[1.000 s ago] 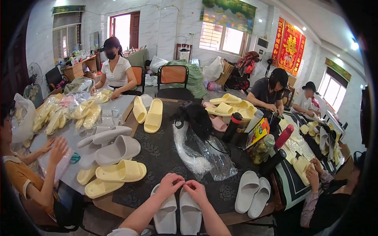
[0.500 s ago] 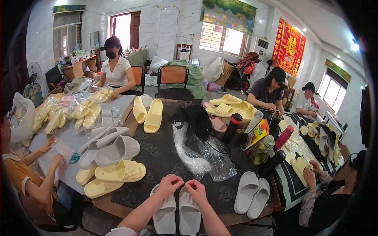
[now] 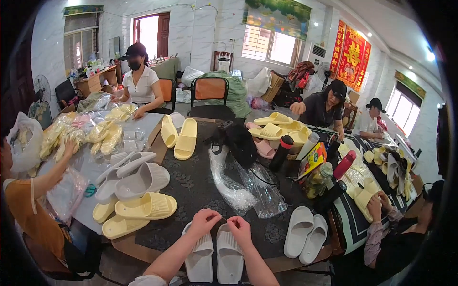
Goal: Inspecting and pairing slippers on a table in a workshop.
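Above a pair of light grey slippers at the table's near edge, my two hands come together, fingertips pinched. My left hand (image 3: 205,223) is over the strap of the left grey slipper (image 3: 199,264). My right hand (image 3: 239,229) is over the strap of the right grey slipper (image 3: 230,267). Between the fingertips a thin strand (image 3: 223,218) just shows, too fine to name surely. Both slippers lie side by side, toes away from me. Beyond my hands lies a bundle of clear thin plastic strands (image 3: 228,188) beside a crinkled clear bag (image 3: 267,200).
Yellow slippers (image 3: 138,214) and grey slippers (image 3: 143,181) are piled at left; another grey pair (image 3: 300,233) lies at right. Bottles (image 3: 281,153), a glass jar (image 3: 319,180) and more yellow slippers (image 3: 281,127) stand farther back. Co-workers sit around the tables.
My hands have parted slightly, and the strand between them now shows. The co-worker at left reaches toward the bagged slippers; the one at back right has raised an arm.
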The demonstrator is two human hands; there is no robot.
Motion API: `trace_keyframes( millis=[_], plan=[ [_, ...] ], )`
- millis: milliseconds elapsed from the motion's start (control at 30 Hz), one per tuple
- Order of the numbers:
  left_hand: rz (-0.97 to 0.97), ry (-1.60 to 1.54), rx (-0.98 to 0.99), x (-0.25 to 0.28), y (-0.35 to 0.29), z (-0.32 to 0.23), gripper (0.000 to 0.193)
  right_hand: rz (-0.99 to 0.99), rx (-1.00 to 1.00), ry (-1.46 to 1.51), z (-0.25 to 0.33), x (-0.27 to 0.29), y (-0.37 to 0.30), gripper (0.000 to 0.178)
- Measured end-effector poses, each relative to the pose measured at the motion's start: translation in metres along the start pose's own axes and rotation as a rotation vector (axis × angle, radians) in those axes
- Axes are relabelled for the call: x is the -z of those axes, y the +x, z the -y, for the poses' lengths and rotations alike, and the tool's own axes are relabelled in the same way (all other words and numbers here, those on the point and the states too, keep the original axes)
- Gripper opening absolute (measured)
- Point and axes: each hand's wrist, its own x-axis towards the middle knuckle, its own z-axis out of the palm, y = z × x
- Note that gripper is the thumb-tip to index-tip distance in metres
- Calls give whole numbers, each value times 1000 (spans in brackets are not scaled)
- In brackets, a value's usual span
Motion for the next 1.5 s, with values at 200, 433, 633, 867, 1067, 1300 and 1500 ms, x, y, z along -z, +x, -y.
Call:
trace_keyframes(
  millis=[200,433,633,867,1067,1300,1500],
  plan=[
    [199,-125,-27,-3,-2,-1,16,19,31,9,1,0,0,9],
    [50,-97,29,1,-2,7,15,23,39,-5,11,-4,-2,9],
    [139,-135,52,-2,-2,4,15,-75,41,28,-2,0,0,9],
    [187,-140,87,-1,-3,4,17,37,35,9,0,-1,0,8],
    [55,-141,122,0,-1,5,16,-71,-2,-37,1,-1,1,10],
    [210,-200,180,-4,-2,18,19,-6,61,-92,-3,-3,3,10],
    [78,-252,353,3,0,9,19,13,49,-89,1,-1,1,10]
  ],
)
